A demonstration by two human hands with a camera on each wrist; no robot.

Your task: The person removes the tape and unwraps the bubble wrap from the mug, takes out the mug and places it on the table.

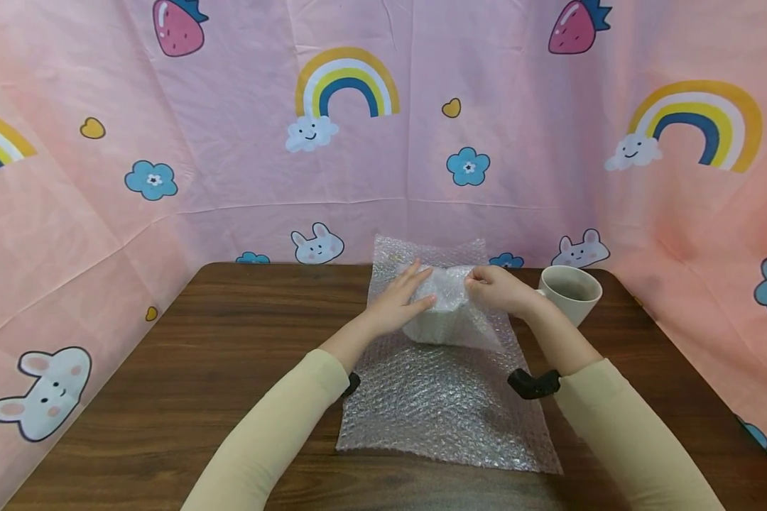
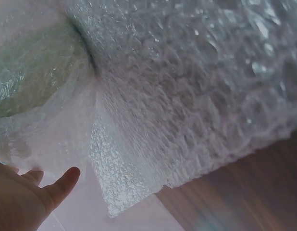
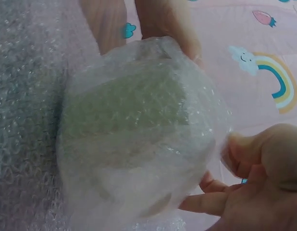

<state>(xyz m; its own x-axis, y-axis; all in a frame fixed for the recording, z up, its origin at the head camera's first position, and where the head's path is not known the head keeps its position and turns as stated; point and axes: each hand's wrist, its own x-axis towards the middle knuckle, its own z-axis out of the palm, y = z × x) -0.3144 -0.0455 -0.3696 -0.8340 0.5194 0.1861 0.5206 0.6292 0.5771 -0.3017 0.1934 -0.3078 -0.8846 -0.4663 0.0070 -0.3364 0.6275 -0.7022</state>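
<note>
A pale object wrapped in bubble wrap (image 1: 436,325) stands on a flat sheet of bubble wrap (image 1: 447,404); a greenish patch of it shows through the layers in the right wrist view. My left hand (image 1: 395,304) rests on its left side and top with fingers spread and fairly straight. On the other side, my right hand (image 1: 500,287) pinches the upper right part of the wrap between thumb and curled fingers. A loose corner of plastic hangs down below that hand. The right wrist view shows the right fingers (image 3: 208,204) close against the bundle.
A white mug (image 1: 580,306) stands at the back right, just beyond my right forearm. The dark wooden table (image 1: 256,341) ends at a pink patterned cloth (image 1: 230,142) hung behind and along both sides. The flat sheet spreads toward the front edge.
</note>
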